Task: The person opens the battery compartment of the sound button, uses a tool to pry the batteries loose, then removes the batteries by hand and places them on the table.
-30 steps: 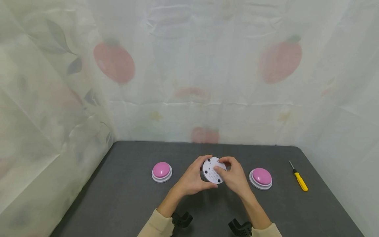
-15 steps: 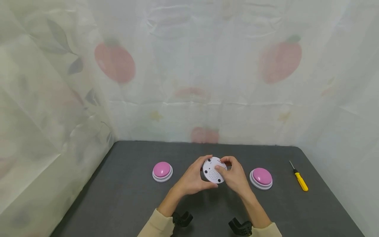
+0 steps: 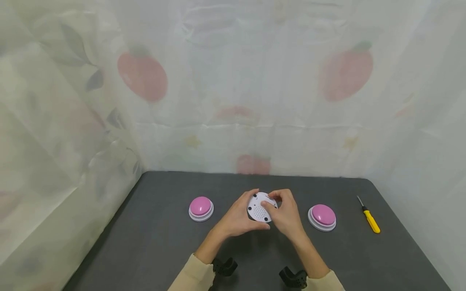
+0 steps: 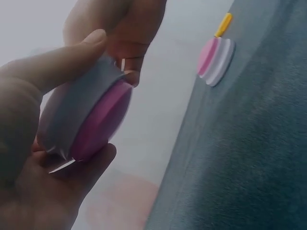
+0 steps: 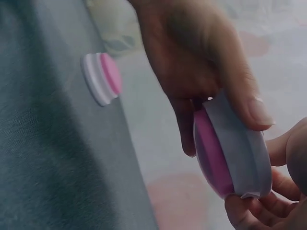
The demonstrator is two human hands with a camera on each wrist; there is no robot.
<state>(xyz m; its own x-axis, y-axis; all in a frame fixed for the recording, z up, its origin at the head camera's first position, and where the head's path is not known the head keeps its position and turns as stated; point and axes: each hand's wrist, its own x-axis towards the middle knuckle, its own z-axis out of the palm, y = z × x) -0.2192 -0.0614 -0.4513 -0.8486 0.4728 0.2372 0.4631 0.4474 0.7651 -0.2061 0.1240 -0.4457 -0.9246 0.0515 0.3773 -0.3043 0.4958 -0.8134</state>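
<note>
A round push button [image 3: 259, 211] is held above the table, its white underside, with black feet and small holes, turned up in the head view. My left hand [image 3: 237, 217] grips it round the rim, thumb on the near side and fingers on the far side. On its right edge my right hand [image 3: 287, 212] pinches, the thumb lying on the underside. The left wrist view shows the button's pink dome [image 4: 103, 122] facing the table and a left finger touching its lower edge. Some right fingers are hidden behind the button there; in the right wrist view they curl under it.
Two similar pink push buttons stand dome-up on the dark table, a left button [image 3: 200, 208] and a right button [image 3: 322, 217]. Farther right lies a screwdriver [image 3: 370, 218] with a yellow handle. A patterned curtain [image 3: 233, 149] hangs behind the table.
The held button has shifted slightly left, with both hands keeping nearly the same grip. The head view has moved a little. The two buttons and the screwdriver on the table stay put.
</note>
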